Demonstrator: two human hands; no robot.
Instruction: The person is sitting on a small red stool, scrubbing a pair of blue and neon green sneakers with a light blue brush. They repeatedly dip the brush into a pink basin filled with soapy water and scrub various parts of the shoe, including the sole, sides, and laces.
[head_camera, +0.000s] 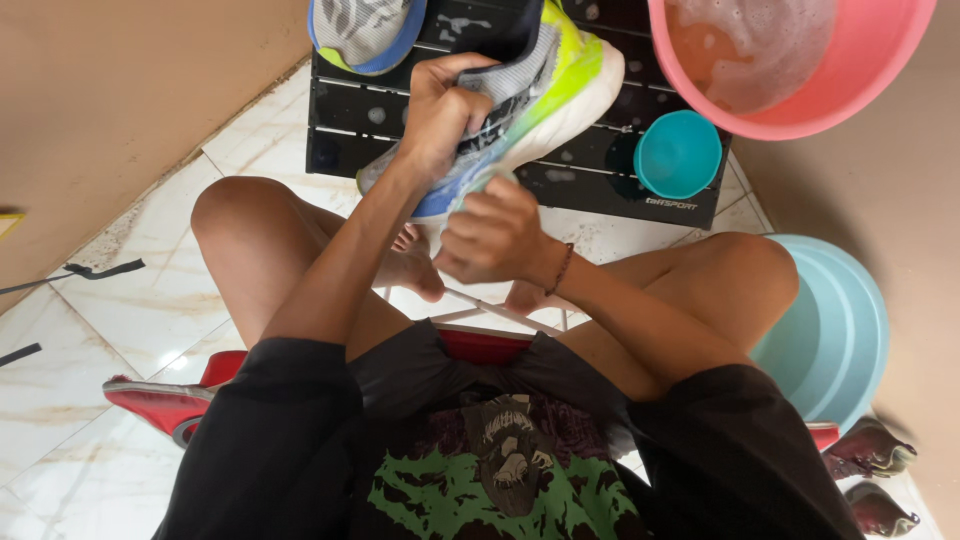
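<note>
The left hand (440, 115) is gripping a wet sneaker (520, 110), with its fingers curled tight over the top edge of the shoe. The sneaker is lying tilted on a black slatted board (600, 185), with its toe hanging over the near edge. The right hand (495, 235) is sitting just under the toe, fingers bunched in a fist. I cannot tell what it is pinching.

Open white floor tiles (130, 300) are lying to the left. The right side is crowded. A pink tub (880, 60) is holding soapy water. A small teal bowl (678, 153) is sitting on the board. A big pale blue basin (840, 330) is standing beside the knee.
</note>
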